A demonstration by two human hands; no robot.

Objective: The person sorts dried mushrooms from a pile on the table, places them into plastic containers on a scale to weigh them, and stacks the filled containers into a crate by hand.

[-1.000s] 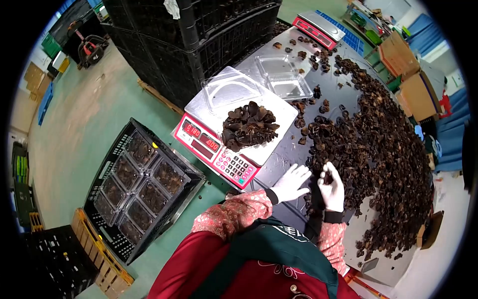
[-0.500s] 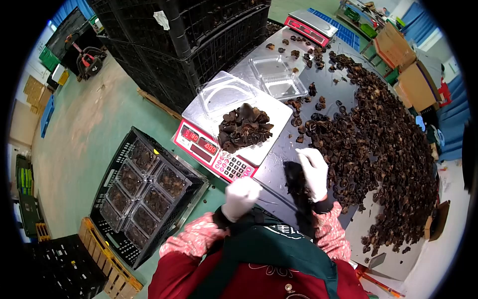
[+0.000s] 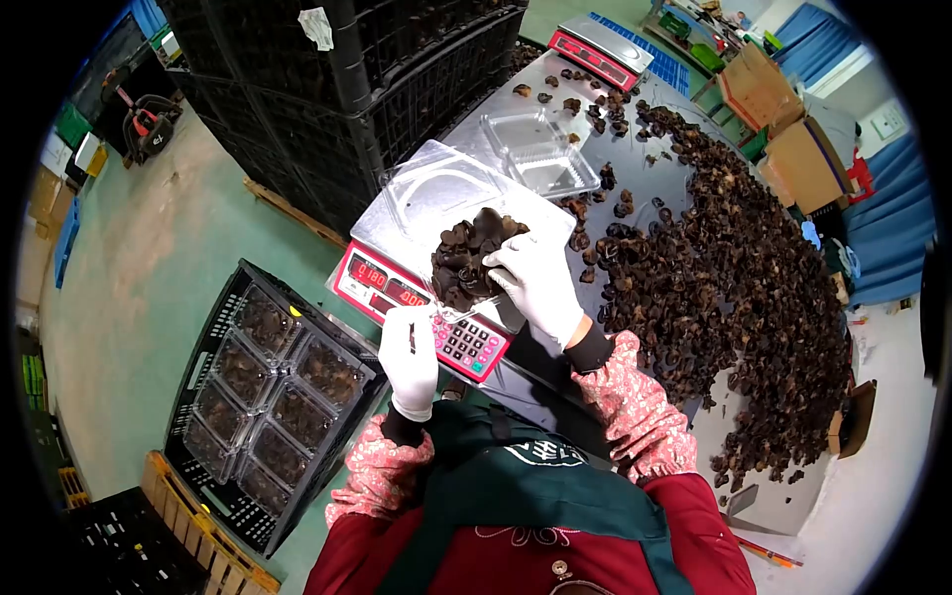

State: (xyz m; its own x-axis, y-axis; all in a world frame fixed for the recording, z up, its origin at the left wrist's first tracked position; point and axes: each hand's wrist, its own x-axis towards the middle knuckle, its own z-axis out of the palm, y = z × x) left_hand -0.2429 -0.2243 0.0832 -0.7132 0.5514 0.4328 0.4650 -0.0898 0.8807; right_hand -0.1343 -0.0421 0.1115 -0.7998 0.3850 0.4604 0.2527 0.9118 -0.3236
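Note:
A clear plastic clamshell box (image 3: 443, 186) lies with its lid spread on the metal pan of a red-and-white digital scale (image 3: 362, 283). Dark wood ear mushrooms (image 3: 464, 260) are heaped in the box. My white-gloved right hand (image 3: 540, 283) reaches over the heap, its thumb and fingers bent around mushrooms on the right side. At the box's front left corner, my white-gloved left hand (image 3: 409, 359) has its fingers closed by the rim; the exact grip is partly hidden. A small dark mark shows on that glove. The left display appears to read 0.180.
Loose mushrooms (image 3: 734, 288) cover the table's right side. Behind the scale lies an open clear box (image 3: 540, 154), with a second scale (image 3: 600, 52) farther back. Stacked black crates (image 3: 288, 109) stand at left. A black crate (image 3: 198, 426) of filled boxes sits lower left.
My right hand has moved left from the table onto the mushrooms in the box. My left hand has gone left and up to the box's front corner.

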